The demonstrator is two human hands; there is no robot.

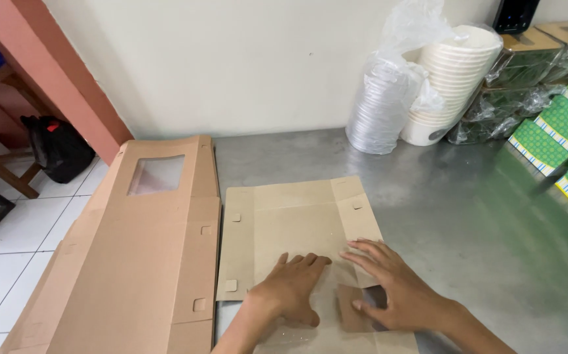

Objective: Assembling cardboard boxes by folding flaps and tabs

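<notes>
Hands: both low in my view, on the flat box blank (300, 229).
Left hand (290, 288): fingers straight and together, palm pressed flat on the blank's middle panel. Grips nothing.
Right hand (398, 288): spread flat, fingers fanned over the right-hand crease; thumb rests on a small brown flap (356, 308) at the near right corner. Pressing, not pinching, as far as I can tell.
Blank position: lies flat on the steel table (467, 223), near edge toward me, side flaps opened out left and right, small slot tabs visible along both sides.
Stack to the left: more flat brown blanks (146, 262), top one with a clear window cut-out, hanging partly past the table's left edge. Just beside the working blank, edges nearly touching.
Back of table: sleeve of clear lids (379, 111) and stack of white paper bowls (451, 78) in loose plastic, against the wall; well apart from the hands.
Right edge: green patterned boxes (556, 128) and wrapped packs, also well apart.
Technique, my judgement: keep the left palm anchoring the centre panel so the sheet can't slide on the steel. Run the right fingers along the scored line before lifting the flap, so the fold follows the score and not the board.
Risk: slick tabletop; blank could skate if the anchor lifts.
</notes>
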